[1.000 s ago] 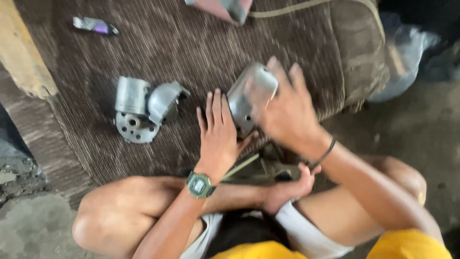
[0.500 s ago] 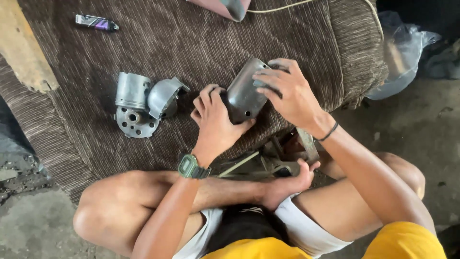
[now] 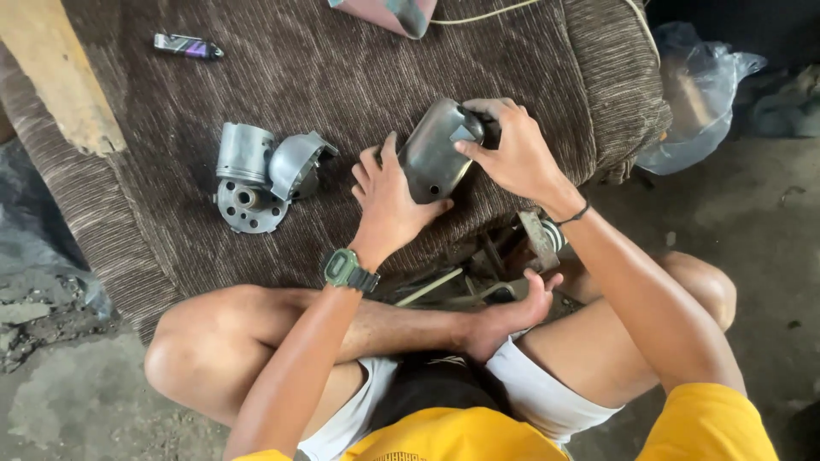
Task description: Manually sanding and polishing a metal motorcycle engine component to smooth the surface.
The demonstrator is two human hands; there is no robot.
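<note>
grey metal cover (image 3: pixel 434 158) held just above the brown cushion (image 3: pixel 342 77), underside hidden | my left hand (image 3: pixel 389 205) grips its near end, my right hand (image 3: pixel 512 154) clasps its far-right end | metal housing parts (image 3: pixel 260 175) lie left | small lighter (image 3: pixel 188 46) far left | pink-grey thing (image 3: pixel 389 13) cut off at the top

Open brown cushion (image 3: pixel 342 77) lies far of both hands. Left passage is obstructed by grey metal parts (image 3: pixel 260 175); a small lighter (image 3: pixel 188 46) lies far left.
</note>
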